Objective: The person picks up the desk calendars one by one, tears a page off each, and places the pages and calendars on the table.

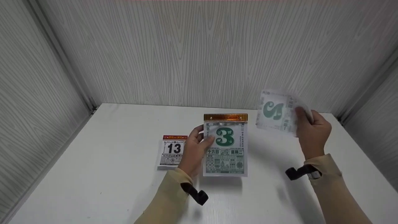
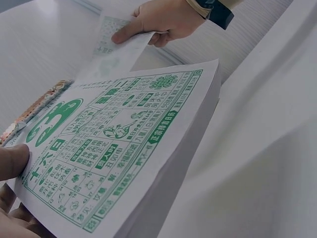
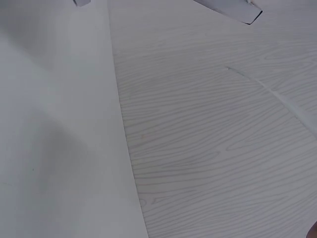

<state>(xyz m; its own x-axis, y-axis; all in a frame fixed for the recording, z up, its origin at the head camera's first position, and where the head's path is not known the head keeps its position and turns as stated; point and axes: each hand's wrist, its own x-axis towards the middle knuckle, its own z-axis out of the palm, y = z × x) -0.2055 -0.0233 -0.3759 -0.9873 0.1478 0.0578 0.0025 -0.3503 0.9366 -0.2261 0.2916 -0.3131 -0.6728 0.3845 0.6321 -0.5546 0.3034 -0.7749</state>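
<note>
In the head view my left hand (image 1: 196, 152) grips a thick tear-off calendar (image 1: 225, 161) by its left side, thumb on the front page. That page bears a green 3, and an orange-gold strip binds the top. Off to the right, my right hand (image 1: 314, 130) pinches a thin loose calendar sheet (image 1: 275, 112) with a green 2 seen sideways. The left wrist view shows the calendar's (image 2: 114, 129) thick page block close up, with the sheet (image 2: 116, 59) beyond its far edge. Only a sliver of the right hand (image 3: 312, 232) enters the right wrist view.
A smaller calendar (image 1: 172, 152) with a red top and a black 13 lies on the white table (image 1: 118, 133), partly behind the left hand. Wood-grain panels (image 1: 199, 56) enclose the table at the back and both sides.
</note>
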